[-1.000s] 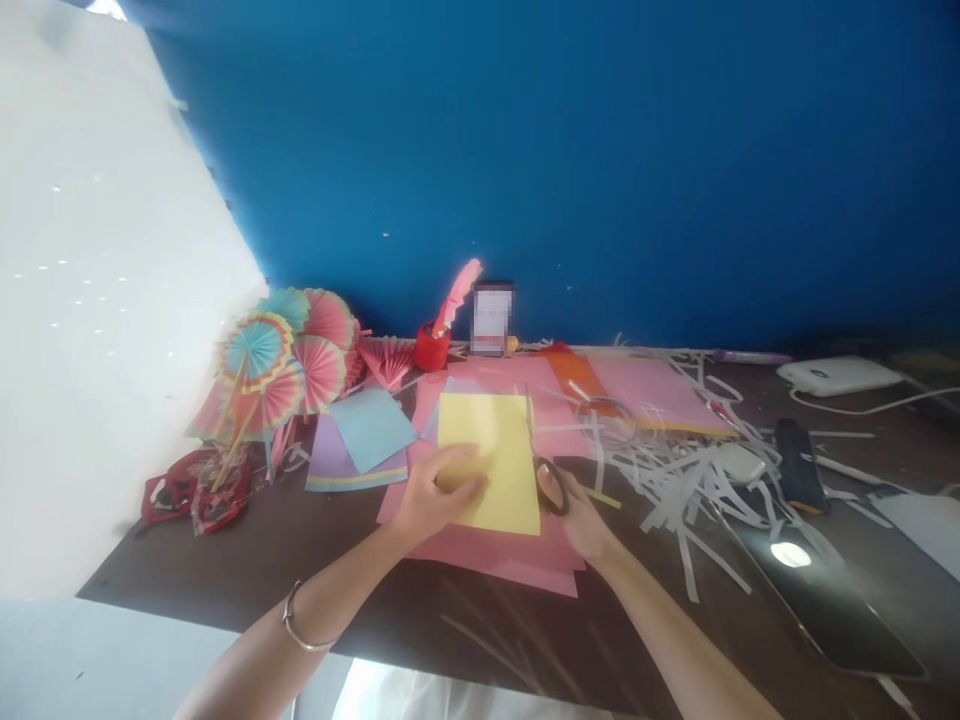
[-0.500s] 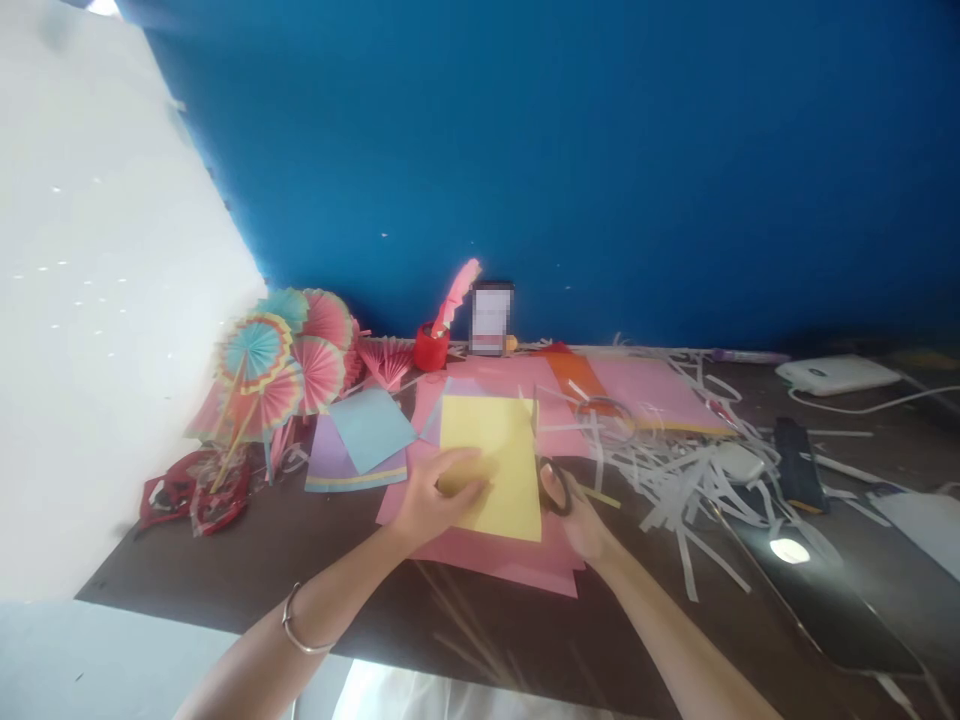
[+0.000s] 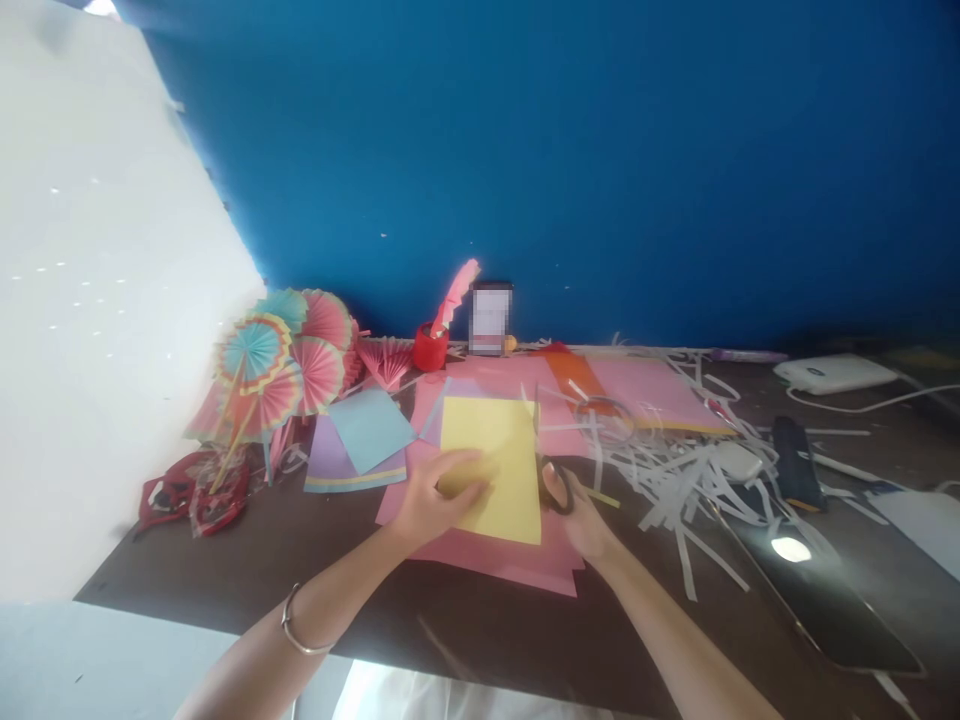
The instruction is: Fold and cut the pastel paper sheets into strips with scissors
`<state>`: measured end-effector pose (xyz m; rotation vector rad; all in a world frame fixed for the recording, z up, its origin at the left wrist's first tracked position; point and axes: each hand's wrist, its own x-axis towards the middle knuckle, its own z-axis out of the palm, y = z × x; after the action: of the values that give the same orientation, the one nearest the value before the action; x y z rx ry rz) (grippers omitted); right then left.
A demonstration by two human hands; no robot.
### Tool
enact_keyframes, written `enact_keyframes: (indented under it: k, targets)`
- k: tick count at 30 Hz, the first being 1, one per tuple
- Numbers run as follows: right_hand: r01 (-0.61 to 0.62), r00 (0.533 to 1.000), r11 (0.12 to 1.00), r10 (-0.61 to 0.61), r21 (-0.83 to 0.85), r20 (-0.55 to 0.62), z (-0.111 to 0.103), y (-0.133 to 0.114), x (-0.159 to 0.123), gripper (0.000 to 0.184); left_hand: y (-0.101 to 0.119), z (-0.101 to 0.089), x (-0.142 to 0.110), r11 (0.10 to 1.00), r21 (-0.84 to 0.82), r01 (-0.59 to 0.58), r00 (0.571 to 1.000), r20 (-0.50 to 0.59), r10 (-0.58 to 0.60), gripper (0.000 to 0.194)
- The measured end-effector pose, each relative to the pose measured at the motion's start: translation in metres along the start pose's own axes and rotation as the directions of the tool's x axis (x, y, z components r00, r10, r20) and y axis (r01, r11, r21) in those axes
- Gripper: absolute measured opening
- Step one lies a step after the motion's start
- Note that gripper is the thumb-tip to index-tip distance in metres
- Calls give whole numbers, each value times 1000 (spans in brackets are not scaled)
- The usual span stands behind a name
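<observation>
A sheet of yellow paper (image 3: 491, 440) lies over larger pink sheets (image 3: 540, 565) in front of me. From its left edge my left hand (image 3: 435, 500) holds it, thumb and forefinger apart on the paper. My right hand (image 3: 585, 515) grips scissors (image 3: 559, 488) by their dark handles at the right edge of the yellow sheet. The thin blades point away from me along that edge; how far they are apart is hard to make out. A narrow yellow strip (image 3: 600, 497) rests just right of the scissors.
Pleated paper fans (image 3: 255, 355) stand at the left, behind blue and purple squares (image 3: 373, 430). A red pot (image 3: 430, 347) and a phone (image 3: 491, 320) are near the blue wall. White paper strips (image 3: 690, 480) pile up at the right, beside a large dark phone (image 3: 832, 600) and a white device (image 3: 832, 374).
The yellow sheet has slid slightly toward me. Both hands stay in nearly the same place, with the scissors still at its right edge.
</observation>
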<state>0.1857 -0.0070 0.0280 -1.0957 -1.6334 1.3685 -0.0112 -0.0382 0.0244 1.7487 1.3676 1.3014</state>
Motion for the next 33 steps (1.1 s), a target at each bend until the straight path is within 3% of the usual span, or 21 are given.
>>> enact_keyframes:
  k: [14, 21, 33]
  targets:
    - [7, 999, 1000, -7, 23, -37, -2, 1, 0, 54, 4, -1, 0, 1000, 6, 16, 999, 28, -16, 29]
    - [25, 999, 999, -27, 43, 36, -2, -8, 1, 50, 5, -3, 0, 1000, 0, 25, 999, 35, -25, 29]
    - [22, 1000, 1000, -22, 1, -16, -2, -6, 2, 51, 6, -3, 0, 999, -22, 49, 998, 48, -48, 30]
